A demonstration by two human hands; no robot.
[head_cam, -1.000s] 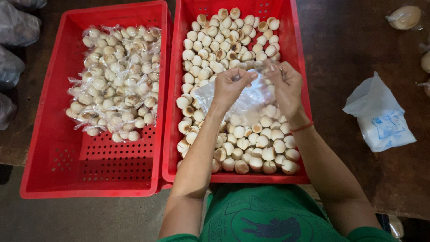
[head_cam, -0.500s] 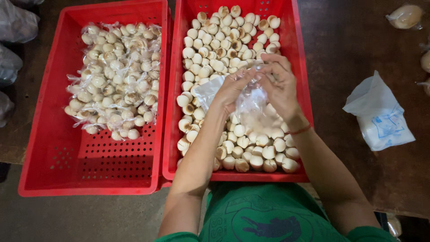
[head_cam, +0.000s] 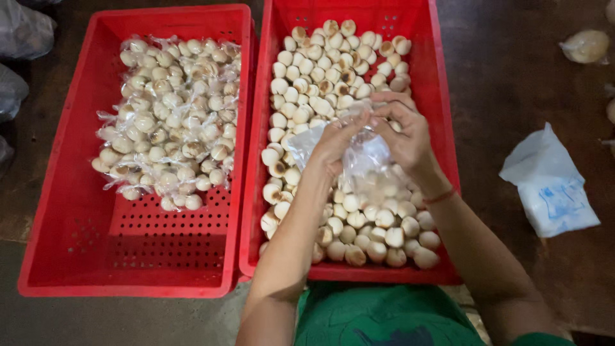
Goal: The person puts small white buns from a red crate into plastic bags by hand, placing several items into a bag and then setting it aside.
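Plastic bag [head_cam: 359, 154], clear and crumpled, is pinched at its top between the left hand [head_cam: 336, 141] and right hand [head_cam: 407, 134], fingers closed on the film over the right crate [head_cam: 448, 160]. Its contents are hard to make out through the plastic. Loose pale buns [head_cam: 333, 70] fill that crate, partly hidden by both forearms. At nine o'clock, the left crate [head_cam: 64, 224] holds bagged buns [head_cam: 170, 115].

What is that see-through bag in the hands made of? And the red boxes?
The bag looks like thin clear plastic film: it is shiny, crinkled, and the round buns show through it. Both hands, left and right, pinch it. The red crates look like hard moulded plastic, smooth, with rows of small holes in the floor.
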